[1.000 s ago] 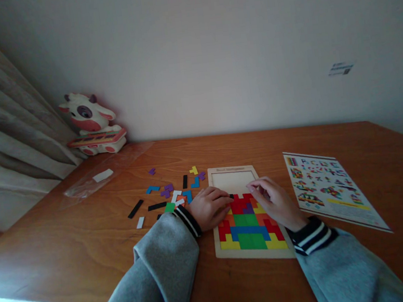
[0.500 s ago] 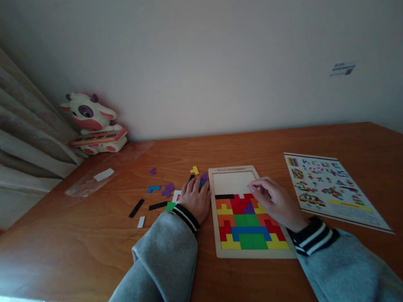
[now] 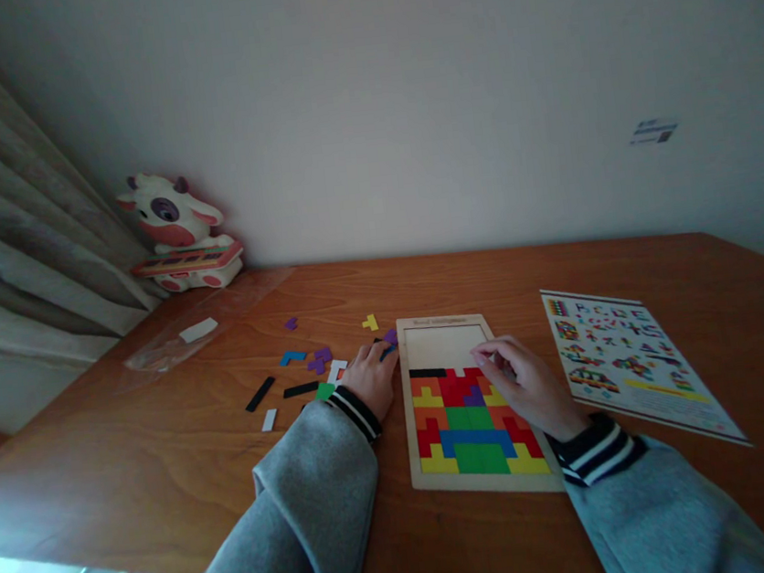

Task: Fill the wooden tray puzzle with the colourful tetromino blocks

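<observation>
My left hand point(image 3: 369, 384) rests on the table at the board's left edge. Its fingers are drawn together on a blue puzzle piece point(image 3: 388, 352), beside a purple piece point(image 3: 390, 336). Over the right side of the wooden puzzle board point(image 3: 412, 448) is my right hand point(image 3: 523, 388), thumb and fingers pinched; what they hold, if anything, is hidden. Coloured pieces fill the board's lower part, with a black bar point(image 3: 428, 373) along their upper left. The pale upper part of the board is bare.
Loose pieces lie left of the board, among them a yellow one point(image 3: 371, 323), a black bar point(image 3: 260, 394) and a white one point(image 3: 268, 420). A printed sheet point(image 3: 639, 358) lies right. Behind are a clear plastic bag point(image 3: 155, 356) and a cow toy point(image 3: 183, 231).
My left fingers have drawn in from a spread pose and gathered on the blue piece, which now sits tilted at the fingertips. My right hand has barely moved.
</observation>
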A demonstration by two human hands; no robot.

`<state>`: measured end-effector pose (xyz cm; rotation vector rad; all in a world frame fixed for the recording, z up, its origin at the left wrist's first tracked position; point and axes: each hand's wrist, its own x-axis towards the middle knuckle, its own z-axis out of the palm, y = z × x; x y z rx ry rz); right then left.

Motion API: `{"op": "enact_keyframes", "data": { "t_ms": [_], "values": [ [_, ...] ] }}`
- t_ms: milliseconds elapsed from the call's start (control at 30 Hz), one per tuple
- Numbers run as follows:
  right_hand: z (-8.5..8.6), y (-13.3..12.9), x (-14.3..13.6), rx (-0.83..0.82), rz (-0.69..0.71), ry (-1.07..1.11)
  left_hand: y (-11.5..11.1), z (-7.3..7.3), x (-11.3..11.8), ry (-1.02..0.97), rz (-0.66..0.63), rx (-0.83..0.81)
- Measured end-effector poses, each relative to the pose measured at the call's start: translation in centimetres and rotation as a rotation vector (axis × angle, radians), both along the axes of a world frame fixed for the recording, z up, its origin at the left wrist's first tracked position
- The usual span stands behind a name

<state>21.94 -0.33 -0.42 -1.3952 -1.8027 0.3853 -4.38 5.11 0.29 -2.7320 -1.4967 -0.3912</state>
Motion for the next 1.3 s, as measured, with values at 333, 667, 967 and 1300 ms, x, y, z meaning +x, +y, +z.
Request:
{"op": "enact_keyframes", "data": {
  "t_ms": [333,667,967,1300],
  "values": [
    [-0.18,0.07,0.05,-0.006,0.005,0.0,-0.26,0.48,0.06,-0.046,-0.028,0.018],
    [-0.11,0.01,0.01,0.0,0.002,-0.003,-0.02,-0.02,0.04,-0.087,-0.003,-0.028],
    [0.14,-0.04,-0.07,0.0,0.014,-0.026,-0.64,0.71,0.13,-0.018,0.1,0.036],
    [0.0,0.02,-0.08,0.003,0.017,-0.028,-0.19,-0.03,-0.03,-0.072,0.028,-0.029]
  ]
}}
